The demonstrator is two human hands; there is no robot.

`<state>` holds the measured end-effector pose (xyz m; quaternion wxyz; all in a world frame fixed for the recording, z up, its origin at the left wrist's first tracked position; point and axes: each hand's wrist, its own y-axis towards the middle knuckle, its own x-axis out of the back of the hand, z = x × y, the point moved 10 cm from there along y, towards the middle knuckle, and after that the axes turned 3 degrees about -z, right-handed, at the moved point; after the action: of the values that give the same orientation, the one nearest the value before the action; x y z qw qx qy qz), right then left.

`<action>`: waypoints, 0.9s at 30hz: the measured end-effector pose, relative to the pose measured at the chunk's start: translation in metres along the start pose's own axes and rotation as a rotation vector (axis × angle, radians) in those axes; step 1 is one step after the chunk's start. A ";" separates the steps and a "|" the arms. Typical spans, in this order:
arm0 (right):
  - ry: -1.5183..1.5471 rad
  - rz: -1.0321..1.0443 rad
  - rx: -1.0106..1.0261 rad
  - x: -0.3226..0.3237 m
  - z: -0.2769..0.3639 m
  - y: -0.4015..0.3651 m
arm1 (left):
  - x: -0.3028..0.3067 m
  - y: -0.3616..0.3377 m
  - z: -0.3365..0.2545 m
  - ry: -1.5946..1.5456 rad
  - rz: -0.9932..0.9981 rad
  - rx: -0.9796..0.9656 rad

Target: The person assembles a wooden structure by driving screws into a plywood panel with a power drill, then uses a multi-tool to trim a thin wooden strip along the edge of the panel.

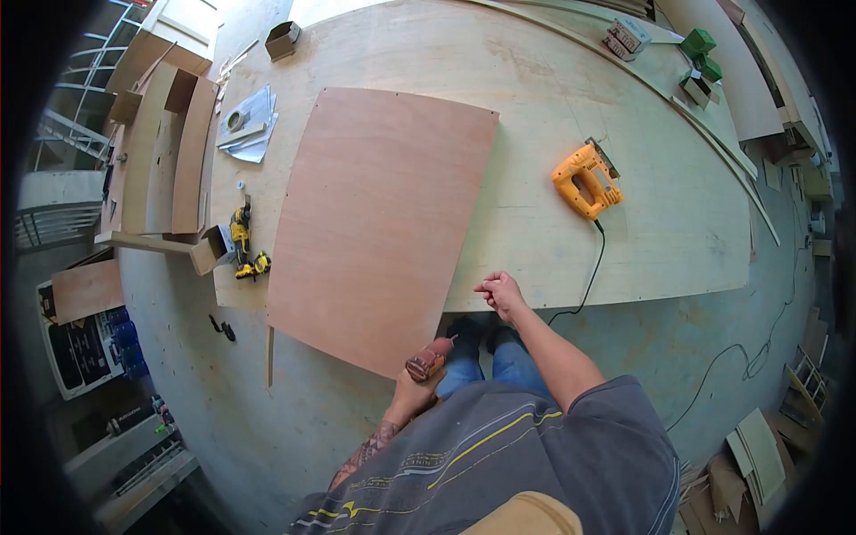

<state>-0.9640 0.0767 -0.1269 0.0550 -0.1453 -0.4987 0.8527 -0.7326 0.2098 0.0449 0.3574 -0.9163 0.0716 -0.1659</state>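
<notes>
My left hand (414,392) is wrapped round a cordless drill (428,359), low in front of my body. The drill's bit points up and to the right, beside the near right corner of a reddish plywood panel (383,223). Over the front edge of the pale worktable (535,250), my right hand (501,294) is closed with thumb and fingertips together. Whatever those fingertips may hold is too small to make out. The panel lies flat on the table, its near end jutting past the table's front edge.
An orange jigsaw (588,181) rests on the table's right side, its cord (596,267) dropping over the front edge. At the left edge lies a yellow-black power tool (241,234), near papers (252,125). Small boxes (627,39) and long wood strips (660,85) lie at the back right.
</notes>
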 end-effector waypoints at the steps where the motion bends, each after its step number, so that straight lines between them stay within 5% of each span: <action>1: -0.010 0.007 -0.028 0.006 -0.014 -0.014 | -0.002 0.003 -0.001 0.062 0.006 -0.028; 7: 0.116 0.160 -0.118 -0.009 -0.053 -0.103 | -0.003 -0.030 -0.027 0.255 -0.046 0.136; 9: 0.023 0.214 -0.152 -0.013 -0.076 -0.102 | -0.004 -0.042 -0.041 0.221 -0.103 0.001; 27: -0.215 0.352 -0.697 -0.100 -0.198 -0.136 | -0.004 -0.151 0.090 -0.072 -0.661 0.157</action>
<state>-0.8162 0.2859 -0.0806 -0.1967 -0.1485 -0.7285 0.6392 -0.7027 0.3788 0.0847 0.3562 -0.8648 -0.2548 -0.2454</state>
